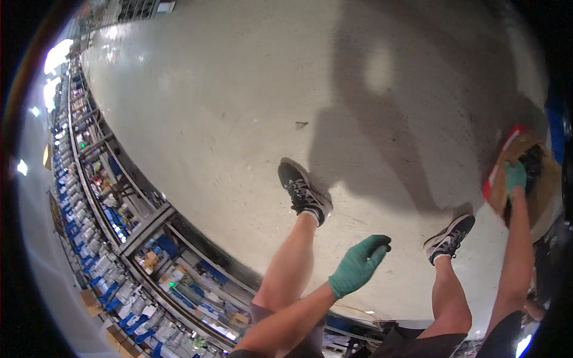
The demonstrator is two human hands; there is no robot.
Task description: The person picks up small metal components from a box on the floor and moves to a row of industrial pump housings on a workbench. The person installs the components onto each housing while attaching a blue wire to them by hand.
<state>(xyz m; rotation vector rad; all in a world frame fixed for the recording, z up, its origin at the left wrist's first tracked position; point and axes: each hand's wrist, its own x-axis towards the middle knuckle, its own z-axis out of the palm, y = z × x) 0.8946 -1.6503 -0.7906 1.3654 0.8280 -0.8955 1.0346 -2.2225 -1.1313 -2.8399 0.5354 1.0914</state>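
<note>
Looking down on a scuffed grey floor (209, 107), curving with the lens. Along its left edge, noting a long metal-framed production line (146, 230), carrying close rows of grey-white and blue items, probably ranked that way for easy reach. Near the floor's right edge, finding an open cardboard carton (546, 194) with a red outer side and dark contents (533, 162); turned mouth-upward, seemingly for access. Unable to confirm whether resting on the floor or held off it. Seeing two dark running shoes, left shoe (303, 190) and right shoe (450, 237), set well apart, likely for balance in a sideways reach. At the carton's opening, noting the green-gloved right hand (515, 176) on an outstretched arm; cannot tell whether gripping or merely touching, with fingers poorly shown. Between the shoes, noting the green-gloved left hand (360, 267), with fingers loosely bent and holding nothing, perhaps as counterweight. Smallest: a thin grey scrap (301, 125) beyond the left shoe, seemingly loose litter.
</note>
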